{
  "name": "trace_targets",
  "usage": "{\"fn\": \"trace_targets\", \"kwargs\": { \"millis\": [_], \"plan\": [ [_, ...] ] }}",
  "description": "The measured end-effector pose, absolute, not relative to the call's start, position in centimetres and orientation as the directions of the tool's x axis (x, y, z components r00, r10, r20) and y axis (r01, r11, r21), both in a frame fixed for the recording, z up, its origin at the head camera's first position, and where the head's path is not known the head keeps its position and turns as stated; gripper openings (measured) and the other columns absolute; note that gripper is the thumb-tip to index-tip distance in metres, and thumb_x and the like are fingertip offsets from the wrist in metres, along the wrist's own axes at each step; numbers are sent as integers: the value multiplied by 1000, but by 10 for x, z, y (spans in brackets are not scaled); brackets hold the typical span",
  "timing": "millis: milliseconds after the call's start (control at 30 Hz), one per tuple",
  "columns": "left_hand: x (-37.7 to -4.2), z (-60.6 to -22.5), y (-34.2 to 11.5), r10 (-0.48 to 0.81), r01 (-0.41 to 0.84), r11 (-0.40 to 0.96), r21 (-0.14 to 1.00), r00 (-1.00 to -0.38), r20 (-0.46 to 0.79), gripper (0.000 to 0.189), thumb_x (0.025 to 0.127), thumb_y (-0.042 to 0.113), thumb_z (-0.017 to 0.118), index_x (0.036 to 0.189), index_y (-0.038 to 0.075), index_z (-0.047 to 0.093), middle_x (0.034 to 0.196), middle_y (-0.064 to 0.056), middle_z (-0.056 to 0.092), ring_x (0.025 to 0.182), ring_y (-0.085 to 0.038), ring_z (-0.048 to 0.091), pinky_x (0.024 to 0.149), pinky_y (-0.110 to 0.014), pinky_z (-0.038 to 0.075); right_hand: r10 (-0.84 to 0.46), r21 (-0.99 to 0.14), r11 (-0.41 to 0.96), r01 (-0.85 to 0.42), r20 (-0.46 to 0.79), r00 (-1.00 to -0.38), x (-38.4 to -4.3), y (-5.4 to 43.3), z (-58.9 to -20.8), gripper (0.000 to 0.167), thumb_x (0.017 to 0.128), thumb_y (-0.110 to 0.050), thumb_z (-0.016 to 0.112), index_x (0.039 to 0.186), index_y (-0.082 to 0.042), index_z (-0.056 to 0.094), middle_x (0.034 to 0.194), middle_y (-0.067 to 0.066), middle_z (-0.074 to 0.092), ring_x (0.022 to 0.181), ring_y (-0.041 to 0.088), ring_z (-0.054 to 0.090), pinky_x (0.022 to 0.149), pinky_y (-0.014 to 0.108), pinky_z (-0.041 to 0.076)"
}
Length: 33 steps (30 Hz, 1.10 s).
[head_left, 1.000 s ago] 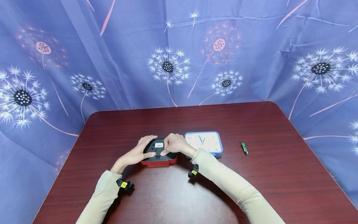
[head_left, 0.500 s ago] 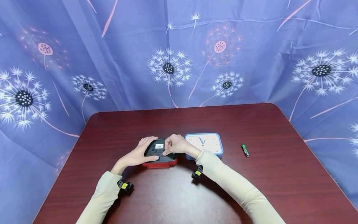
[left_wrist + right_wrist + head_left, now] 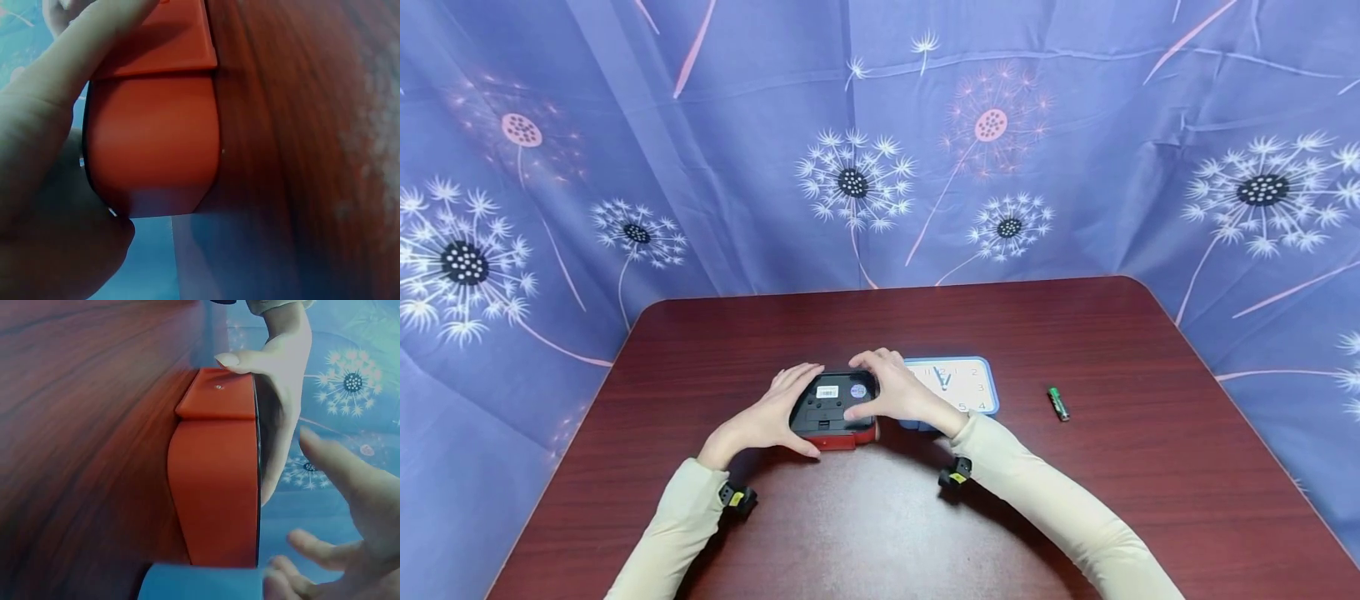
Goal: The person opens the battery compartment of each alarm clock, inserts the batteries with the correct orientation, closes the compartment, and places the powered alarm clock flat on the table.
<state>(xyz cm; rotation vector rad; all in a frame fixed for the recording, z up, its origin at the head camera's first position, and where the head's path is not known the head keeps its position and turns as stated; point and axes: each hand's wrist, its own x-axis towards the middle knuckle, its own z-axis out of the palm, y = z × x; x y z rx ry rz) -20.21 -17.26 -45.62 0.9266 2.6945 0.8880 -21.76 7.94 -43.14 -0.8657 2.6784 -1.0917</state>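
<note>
A red clock (image 3: pixel 835 442) lies face down on the table, its black back (image 3: pixel 831 407) upward with a white label and a small battery cover (image 3: pixel 824 415), which sits in place. My left hand (image 3: pixel 758 422) grips the clock's left end, thumb at the front edge and fingers along the far edge. Over the right end is my right hand (image 3: pixel 897 390), thumb and fingers spread apart with nothing between them. In the right wrist view those fingers stand off the red side wall (image 3: pixel 215 487). The face is hidden underneath.
Just right of the red clock lies a blue clock (image 3: pixel 964 385) with its white dial up, partly covered by my right hand. Farther right is a green and black battery (image 3: pixel 1058 403). A patterned blue curtain (image 3: pixel 737 208) hangs behind the dark red table (image 3: pixel 865 533).
The right hand has opened from a pinch at the battery cover and drawn back to the right. The left thumb has slid off the black back to the front edge.
</note>
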Motion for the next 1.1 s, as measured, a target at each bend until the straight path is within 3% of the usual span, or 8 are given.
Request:
{"fn": "trace_targets", "kwargs": {
  "millis": [133,233,400,567,733,1100],
  "plan": [
    [-202,-455,-173,575,483,664,570,-818,22,121,58,40,91,151,1,24,156,-25,16,143,-43,11,107,-66,29,-585,-612,638,-468,10,-811,-214,82,-433,108,60,-38,91,146,-4,35,142,21,44,131,35,40,109,48,36],
    [-201,-453,-174,558,466,686,560,-830,6,122,58,39,92,151,1,23,155,-26,15,142,-44,10,104,-65,33,-610,-566,661,-493,-23,-792,-212,82,-434,117,59,-36,92,149,1,27,146,24,40,136,37,37,113,48,32],
    [-201,-451,-177,543,417,707,572,-838,-60,123,60,36,91,152,2,19,156,-24,16,139,-42,17,103,-61,38,-622,-459,703,-544,-25,-782,-210,79,-435,118,60,-41,91,148,5,27,145,23,42,135,36,41,114,45,32],
    [-202,-451,-178,526,408,741,533,-846,-84,125,59,38,91,152,-2,17,153,-25,23,137,-41,25,105,-57,38,-626,-346,742,-574,-51,-778,-208,76,-436,124,59,-51,88,148,9,25,147,26,38,138,38,37,118,47,23],
    [-203,-450,-179,519,417,749,515,-852,-66,123,58,39,91,150,-3,22,149,-25,30,134,-40,30,104,-56,40,-607,-335,760,-557,-61,-792,-207,74,-435,120,63,-47,87,147,10,25,147,26,39,139,35,37,120,47,18],
    [-203,-450,-179,531,458,735,500,-847,-5,114,57,39,91,145,-3,32,146,-25,38,132,-40,37,102,-56,42,-578,-337,774,-536,-30,-815,-210,72,-440,110,60,-43,89,144,5,36,144,20,46,137,31,42,120,42,22]
  ]
}}
